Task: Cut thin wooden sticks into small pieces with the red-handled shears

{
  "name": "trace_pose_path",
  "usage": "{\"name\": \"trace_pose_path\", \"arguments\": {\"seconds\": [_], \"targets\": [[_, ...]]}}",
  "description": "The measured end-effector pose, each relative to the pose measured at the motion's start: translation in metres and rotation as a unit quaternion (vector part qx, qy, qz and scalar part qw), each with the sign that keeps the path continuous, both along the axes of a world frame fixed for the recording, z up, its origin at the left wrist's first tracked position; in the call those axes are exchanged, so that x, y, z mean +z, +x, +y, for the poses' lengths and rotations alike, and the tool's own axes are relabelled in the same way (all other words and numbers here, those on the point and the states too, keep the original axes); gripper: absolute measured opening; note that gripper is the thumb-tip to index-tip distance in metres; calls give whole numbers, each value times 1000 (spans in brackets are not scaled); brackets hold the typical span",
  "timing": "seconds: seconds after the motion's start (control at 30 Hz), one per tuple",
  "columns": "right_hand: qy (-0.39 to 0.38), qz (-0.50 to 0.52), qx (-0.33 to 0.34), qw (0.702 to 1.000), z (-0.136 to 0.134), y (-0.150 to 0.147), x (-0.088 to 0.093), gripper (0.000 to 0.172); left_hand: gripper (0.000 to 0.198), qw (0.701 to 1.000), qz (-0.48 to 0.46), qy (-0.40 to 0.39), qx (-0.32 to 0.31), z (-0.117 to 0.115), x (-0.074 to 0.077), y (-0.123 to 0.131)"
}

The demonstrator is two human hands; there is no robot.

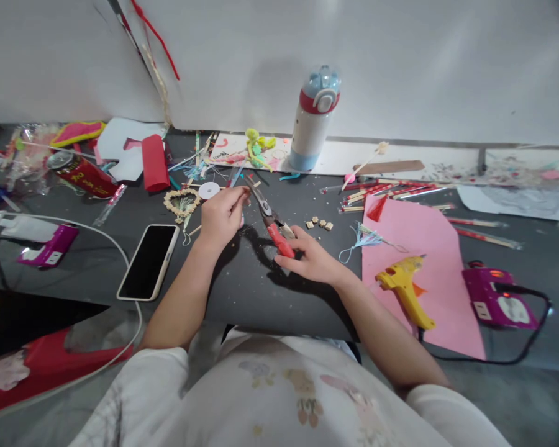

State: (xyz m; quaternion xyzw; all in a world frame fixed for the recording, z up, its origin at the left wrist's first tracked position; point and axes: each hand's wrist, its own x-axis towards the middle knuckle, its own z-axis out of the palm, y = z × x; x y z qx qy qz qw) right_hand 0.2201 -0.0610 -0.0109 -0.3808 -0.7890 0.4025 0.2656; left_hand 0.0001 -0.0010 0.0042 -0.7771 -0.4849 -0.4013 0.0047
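My right hand (307, 254) is closed around the red handles of a pair of pliers (274, 231), whose metal jaws point away toward the upper left. Just left of the jaws is my left hand (223, 217), its fingers pinched together; whatever small thing sits between them is too small to make out. Near that hand lie a heart-shaped beige ornament (181, 203) and a white disc (209, 190). Several small wooden beads (320, 223) rest to the right of the pliers.
A white bottle (313, 121) stands at the back. On the right, a yellow glue gun (407, 288) lies on pink paper (433, 248) beside a purple power socket (498, 295). A phone (148, 262), red can (84, 176) and red packet (155, 163) are on the left.
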Motion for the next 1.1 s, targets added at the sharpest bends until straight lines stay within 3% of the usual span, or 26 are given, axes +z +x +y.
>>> {"name": "trace_pose_path", "arguments": {"seconds": [0.27,0.47,0.57,0.63,0.7,0.83,0.93,1.1], "targets": [[-8,-10,-28,1000,1,0,-1,32,27,998,30,-44,27,-1,2,1],[-6,16,-69,998,4,-1,-9,36,28,996,-28,10,86,-10,6,14],[-11,38,-80,996,6,-1,-13,37,39,990,-63,-129,14,-18,6,23],[-14,53,-82,995,7,-2,-15,35,40,951,-110,-277,-76,-21,3,31],[-19,71,-78,994,7,-3,-15,30,44,892,-195,-378,-152,-23,-1,39],[-26,95,-72,992,6,-5,-11,24,55,791,-346,-464,-198,-24,-7,50],[-27,99,-72,992,5,-6,-10,24,52,768,-385,-470,-201,-25,-9,53],[-29,104,-67,992,6,-6,-10,25,50,769,-395,-462,-196,-26,-11,53]]}}
